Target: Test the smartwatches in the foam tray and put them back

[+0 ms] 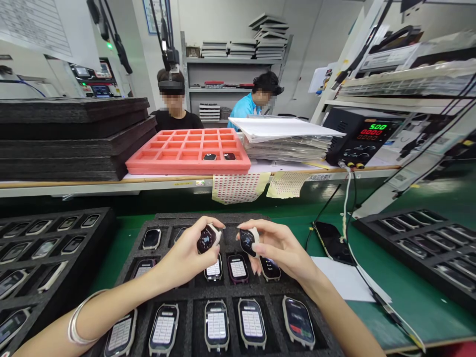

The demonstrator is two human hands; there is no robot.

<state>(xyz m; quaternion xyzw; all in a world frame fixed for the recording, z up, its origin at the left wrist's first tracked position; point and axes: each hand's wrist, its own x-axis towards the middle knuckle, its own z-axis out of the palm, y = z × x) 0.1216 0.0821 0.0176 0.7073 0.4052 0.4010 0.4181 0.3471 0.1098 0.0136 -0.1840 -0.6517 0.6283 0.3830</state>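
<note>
My left hand [203, 243] grips a smartwatch case [207, 239] with a lit dark screen between thumb and fingers. In my right hand [271, 243] is a second smartwatch case [247, 242], its screen also lit, tilted toward the first one. The two watches are apart, held above a black foam tray [189, 297]. Several strapless watches lie in the tray's pockets beneath. Many show a white grid on screen, such as the front watch [216, 325]; the watch at front right [298, 321] shows a red patch. My wrists and hands cover part of the tray.
More foam trays of watches stand at left [106, 233] and right [372, 223]. A phone [334, 243] and cables lie on the green mat. The shelf ahead bears a pink foam tray [186, 166], papers [282, 128] and a power supply [357, 136]. Two people sit beyond.
</note>
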